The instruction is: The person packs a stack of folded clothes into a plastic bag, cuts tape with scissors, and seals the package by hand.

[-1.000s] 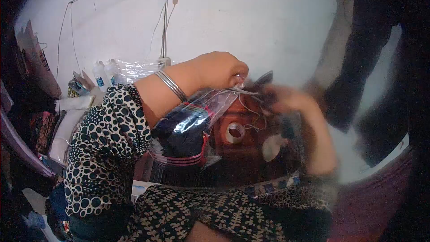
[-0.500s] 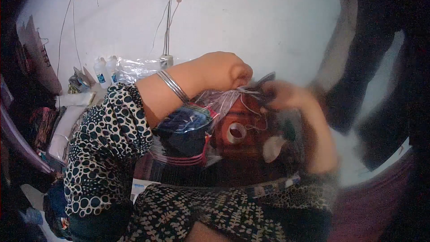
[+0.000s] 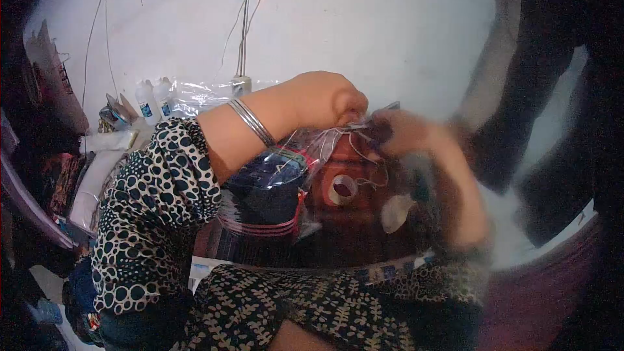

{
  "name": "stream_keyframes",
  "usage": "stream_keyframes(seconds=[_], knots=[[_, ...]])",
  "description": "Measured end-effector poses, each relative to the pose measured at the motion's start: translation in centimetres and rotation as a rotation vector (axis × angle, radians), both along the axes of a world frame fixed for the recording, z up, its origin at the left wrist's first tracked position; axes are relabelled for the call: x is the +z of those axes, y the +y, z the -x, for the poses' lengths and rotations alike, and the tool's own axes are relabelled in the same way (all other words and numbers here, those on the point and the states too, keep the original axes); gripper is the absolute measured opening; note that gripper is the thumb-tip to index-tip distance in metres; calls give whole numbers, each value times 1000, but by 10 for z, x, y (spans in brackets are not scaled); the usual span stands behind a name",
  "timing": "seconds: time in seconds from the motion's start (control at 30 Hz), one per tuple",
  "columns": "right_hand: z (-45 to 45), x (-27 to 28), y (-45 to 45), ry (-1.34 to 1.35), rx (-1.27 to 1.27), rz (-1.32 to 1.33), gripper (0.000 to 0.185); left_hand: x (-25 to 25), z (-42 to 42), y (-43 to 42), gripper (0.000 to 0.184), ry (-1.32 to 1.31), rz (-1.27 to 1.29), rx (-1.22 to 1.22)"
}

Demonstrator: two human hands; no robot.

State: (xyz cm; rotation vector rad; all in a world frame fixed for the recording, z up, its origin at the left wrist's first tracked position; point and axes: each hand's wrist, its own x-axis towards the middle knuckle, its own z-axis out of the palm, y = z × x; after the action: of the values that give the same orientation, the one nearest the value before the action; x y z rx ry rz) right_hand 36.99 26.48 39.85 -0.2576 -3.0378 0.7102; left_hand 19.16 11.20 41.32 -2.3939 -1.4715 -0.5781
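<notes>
My left hand (image 3: 341, 101), with silver bangles at its wrist, is closed on the gathered neck of a clear plastic bag (image 3: 325, 143). Inside the bag lies folded dark fabric (image 3: 263, 188) with pinkish striped edges. A thin pale string (image 3: 354, 146) is at the neck, and its loose end trails down over the table. Right beside the neck, my right hand (image 3: 403, 133) is blurred, with its fingers closed. A dark pointed thing (image 3: 392, 105) sticks up from that hand; its kind is hard to make out.
A tape roll (image 3: 342, 190) and a pale flat piece (image 3: 397, 213) rest on the reddish-brown table (image 3: 338, 166). White bottles (image 3: 147, 102) and clear plastic wrapping (image 3: 201, 96) stand by the wall. Folded packets (image 3: 101, 185) are stacked at left.
My right hand has shifted slightly left, closer to the bag's neck, and the dark pointed thing shows less. My left hand keeps its grip almost unmoved.
</notes>
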Motion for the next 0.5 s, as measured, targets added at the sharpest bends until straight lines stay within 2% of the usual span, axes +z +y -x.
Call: stream_keyframes(seconds=[0.07, 0.17, 0.23, 0.4, 0.47, 0.5], knots=[[1, 3, -5, 35, 37, -27, 50, 4, -1, -2, 14, 43, 81, 46], [3, 4, -3, -26, -36, 52, 47, -4, 5, 4, 15, 2, 17, 2], [4, 6, 2, -123, -118, -55, 44, -6, 4, 3, 16, -5, 9, -5], [0, -8, 12, -15, -79, -75, 37, -1, 5, -5, 19, -74, 60, -20], [-5, -11, 6, 55, -34, -92, 35, 11, 2, -21, 19, -207, 233, 173], [-10, -5, -7, 62, -96, -56, 36, 11, 8, -24, 19, -207, 236, 172]])
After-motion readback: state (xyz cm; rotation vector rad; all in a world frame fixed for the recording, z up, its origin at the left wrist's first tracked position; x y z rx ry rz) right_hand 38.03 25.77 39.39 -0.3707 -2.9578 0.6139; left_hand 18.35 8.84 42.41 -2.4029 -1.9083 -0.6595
